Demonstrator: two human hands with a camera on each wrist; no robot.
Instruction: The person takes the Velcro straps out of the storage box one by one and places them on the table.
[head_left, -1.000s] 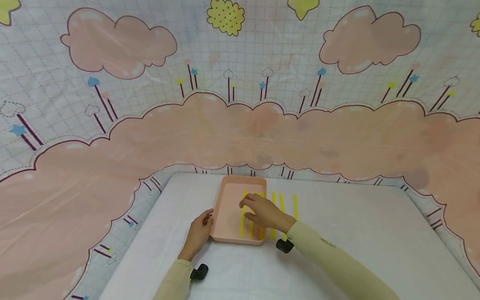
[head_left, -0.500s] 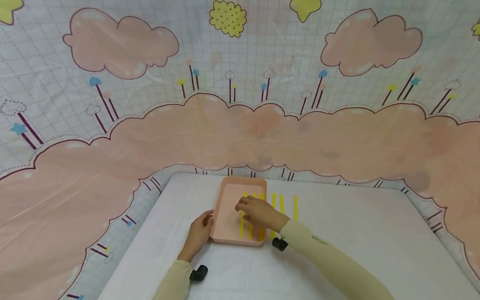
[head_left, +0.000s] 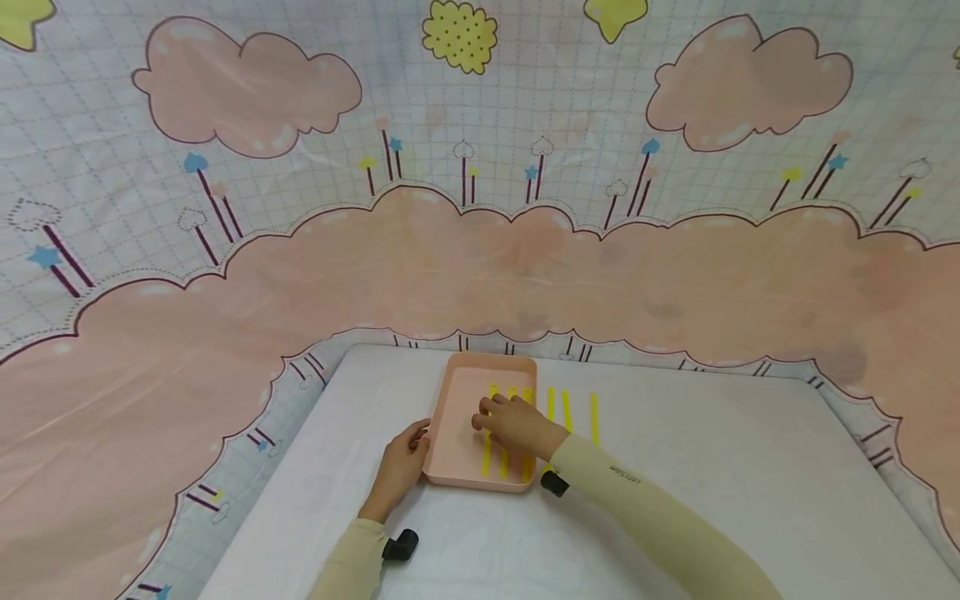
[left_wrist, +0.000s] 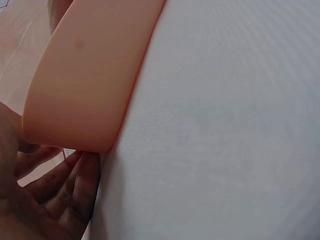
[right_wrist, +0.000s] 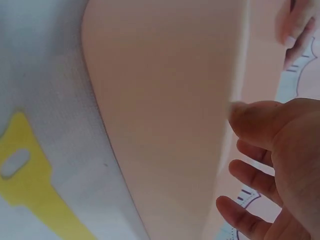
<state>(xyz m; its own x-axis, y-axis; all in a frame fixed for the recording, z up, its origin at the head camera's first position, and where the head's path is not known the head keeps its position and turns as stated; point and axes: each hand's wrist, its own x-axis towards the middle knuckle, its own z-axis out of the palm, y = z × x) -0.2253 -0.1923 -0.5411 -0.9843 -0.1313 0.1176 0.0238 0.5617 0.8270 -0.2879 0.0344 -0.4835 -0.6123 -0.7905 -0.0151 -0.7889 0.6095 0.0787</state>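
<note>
A shallow peach-coloured tray (head_left: pixel 459 400) lies on the white table. My left hand (head_left: pixel 397 471) is at its left side, fingertips against the outer wall; the left wrist view has those fingers (left_wrist: pixel 87 172) at the tray's corner. Over the right half of the tray hovers my right hand (head_left: pixel 517 425), fingers loosely bent. In the right wrist view the thumb and fingers of the right hand (right_wrist: pixel 295 155) are spread apart with nothing between them. Yellow strips (head_left: pixel 486 454) lie lengthwise in the tray, partly hidden under that hand.
More yellow strips (head_left: pixel 595 417) lie on the table right of the tray. One strip (right_wrist: pixel 27 170) shows a broad end with an oval hole in the right wrist view. A printed curtain (head_left: pixel 480 267) hangs behind the table (head_left: pixel 720 450). Black wrist cameras (head_left: pixel 401 546) sit at both cuffs.
My right hand and forearm have shifted slightly left over the tray. The left hand stays at the tray's side, and the strips lie as before.
</note>
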